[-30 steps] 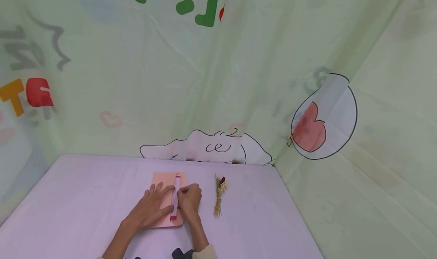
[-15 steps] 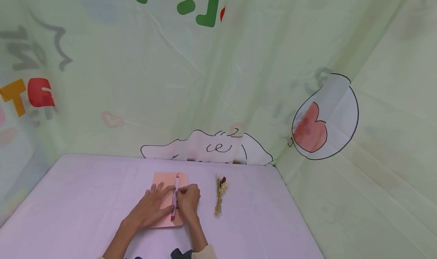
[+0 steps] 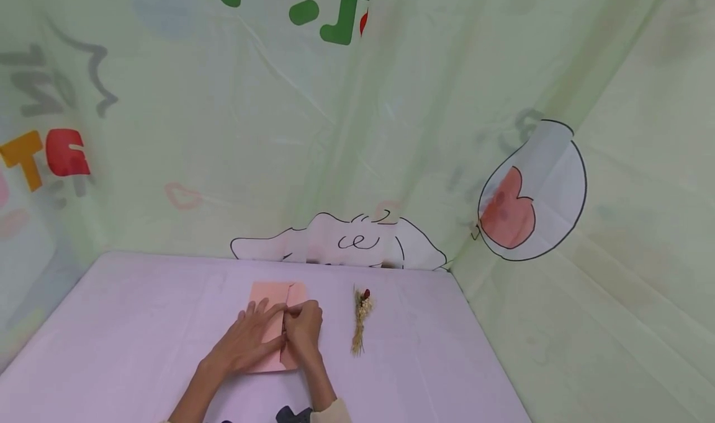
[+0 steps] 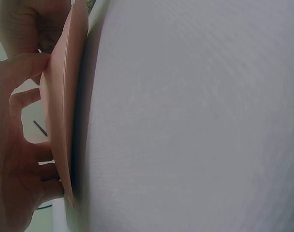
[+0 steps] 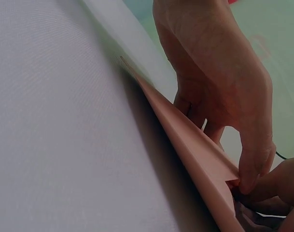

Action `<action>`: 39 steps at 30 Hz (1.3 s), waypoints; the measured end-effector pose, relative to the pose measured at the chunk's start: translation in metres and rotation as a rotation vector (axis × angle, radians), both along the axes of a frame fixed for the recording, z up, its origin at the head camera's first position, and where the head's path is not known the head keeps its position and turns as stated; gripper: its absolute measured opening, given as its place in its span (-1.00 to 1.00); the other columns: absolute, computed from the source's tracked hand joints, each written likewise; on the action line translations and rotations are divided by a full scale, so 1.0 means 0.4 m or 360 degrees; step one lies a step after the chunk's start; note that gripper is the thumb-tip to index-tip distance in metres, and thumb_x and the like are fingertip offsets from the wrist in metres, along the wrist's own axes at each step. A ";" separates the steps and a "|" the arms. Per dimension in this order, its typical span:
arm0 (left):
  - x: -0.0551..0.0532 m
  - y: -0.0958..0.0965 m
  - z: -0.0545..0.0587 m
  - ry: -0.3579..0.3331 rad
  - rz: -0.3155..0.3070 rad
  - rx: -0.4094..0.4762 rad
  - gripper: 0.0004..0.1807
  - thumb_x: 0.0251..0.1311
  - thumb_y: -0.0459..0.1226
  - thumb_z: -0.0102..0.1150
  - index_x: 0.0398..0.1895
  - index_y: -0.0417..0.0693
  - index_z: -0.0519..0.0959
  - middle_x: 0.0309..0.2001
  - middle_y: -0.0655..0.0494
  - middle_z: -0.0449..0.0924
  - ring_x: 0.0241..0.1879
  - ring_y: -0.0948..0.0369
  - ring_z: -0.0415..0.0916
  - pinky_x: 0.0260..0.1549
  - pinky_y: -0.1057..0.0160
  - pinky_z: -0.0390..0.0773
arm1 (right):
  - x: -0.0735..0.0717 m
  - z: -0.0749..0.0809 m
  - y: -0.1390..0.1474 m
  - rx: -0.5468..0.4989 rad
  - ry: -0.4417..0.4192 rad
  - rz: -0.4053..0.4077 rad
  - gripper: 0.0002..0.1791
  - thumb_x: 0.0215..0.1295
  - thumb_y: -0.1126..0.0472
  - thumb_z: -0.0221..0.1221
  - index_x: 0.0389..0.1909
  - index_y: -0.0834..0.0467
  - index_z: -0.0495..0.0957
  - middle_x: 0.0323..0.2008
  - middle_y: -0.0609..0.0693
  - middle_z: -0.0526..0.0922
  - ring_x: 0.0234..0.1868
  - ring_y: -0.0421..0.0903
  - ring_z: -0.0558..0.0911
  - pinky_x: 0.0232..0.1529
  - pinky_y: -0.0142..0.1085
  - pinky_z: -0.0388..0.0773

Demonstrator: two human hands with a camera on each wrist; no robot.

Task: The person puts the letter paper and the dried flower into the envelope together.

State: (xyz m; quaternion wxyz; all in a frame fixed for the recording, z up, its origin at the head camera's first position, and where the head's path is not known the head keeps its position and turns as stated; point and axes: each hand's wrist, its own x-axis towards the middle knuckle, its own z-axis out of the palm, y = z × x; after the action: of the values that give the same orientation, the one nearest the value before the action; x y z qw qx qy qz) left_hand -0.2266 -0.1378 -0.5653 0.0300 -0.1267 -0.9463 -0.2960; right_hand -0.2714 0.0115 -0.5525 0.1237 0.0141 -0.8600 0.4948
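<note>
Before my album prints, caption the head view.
Left hand spread on pink envelope, right hand touching it, dried flowers lying apart.

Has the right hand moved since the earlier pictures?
Yes. In the head view, the right hand has moved to the left, farther from the dried flowers.

A passable lane of lilac cloth-covered bench [image 3: 337, 333] parts the right hand [image 3: 304, 329] from the straw-coloured dried-flower bunch [image 3: 360, 324], while the left hand [image 3: 246, 341] obstructs the flat pink paper envelope [image 3: 270, 290].
</note>
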 end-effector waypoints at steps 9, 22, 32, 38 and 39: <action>0.003 0.016 0.002 -0.0018 -0.0003 0.0013 -0.24 0.52 0.27 0.09 0.66 0.21 0.35 0.68 -0.43 0.16 0.66 -0.51 0.05 0.59 -0.54 0.12 | 0.005 -0.003 0.011 0.0056 0.0074 -0.0057 -0.94 0.11 0.47 0.42 -0.47 0.32 0.85 -0.59 0.09 0.79 -0.60 -0.23 0.62 -0.58 -0.38 0.56; 0.007 0.018 0.005 0.0009 -0.0012 0.0026 -0.27 0.49 0.20 0.18 0.63 0.19 0.39 0.67 -0.44 0.19 0.64 -0.54 0.07 0.57 -0.56 0.14 | 0.001 0.011 0.077 -0.0106 0.0048 0.0045 -0.93 0.25 0.48 0.41 -0.36 0.32 0.85 -0.61 -0.01 0.75 -0.66 -0.29 0.61 -0.61 -0.41 0.54; 0.004 0.004 0.000 0.0075 0.0021 0.0001 -0.31 0.45 0.15 0.23 0.59 0.24 0.43 0.63 -0.44 0.26 0.58 -0.59 0.16 0.52 -0.58 0.21 | -0.035 0.032 0.174 0.0041 0.0270 -0.0243 -0.95 0.19 0.33 0.51 -0.38 0.23 0.84 -0.51 0.02 0.79 -0.52 -0.16 0.69 -0.46 -0.21 0.62; 0.012 0.007 0.004 0.0090 0.0013 0.0012 -0.29 0.46 0.15 0.23 0.60 0.18 0.43 0.63 -0.47 0.25 0.58 -0.59 0.14 0.52 -0.58 0.20 | -0.048 0.046 0.234 0.0068 0.0155 -0.0527 -0.92 0.15 0.38 0.52 -0.32 0.27 0.85 -0.45 0.09 0.83 -0.42 0.01 0.78 -0.31 -0.01 0.66; 0.012 0.009 0.006 0.0104 0.0011 0.0013 -0.29 0.46 0.14 0.24 0.60 0.17 0.43 0.62 -0.47 0.26 0.58 -0.60 0.15 0.52 -0.58 0.21 | -0.052 0.044 0.244 0.0060 0.0162 -0.0562 -0.91 0.15 0.39 0.52 -0.31 0.28 0.84 -0.45 0.10 0.83 -0.40 0.03 0.79 -0.28 0.02 0.67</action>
State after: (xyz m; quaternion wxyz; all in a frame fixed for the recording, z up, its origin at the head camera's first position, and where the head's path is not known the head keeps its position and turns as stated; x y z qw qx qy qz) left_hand -0.2217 -0.1343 -0.5629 0.0624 -0.1329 -0.9440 -0.2956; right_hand -0.2923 0.1093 -0.5350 0.2518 -0.1097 -0.8509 0.4479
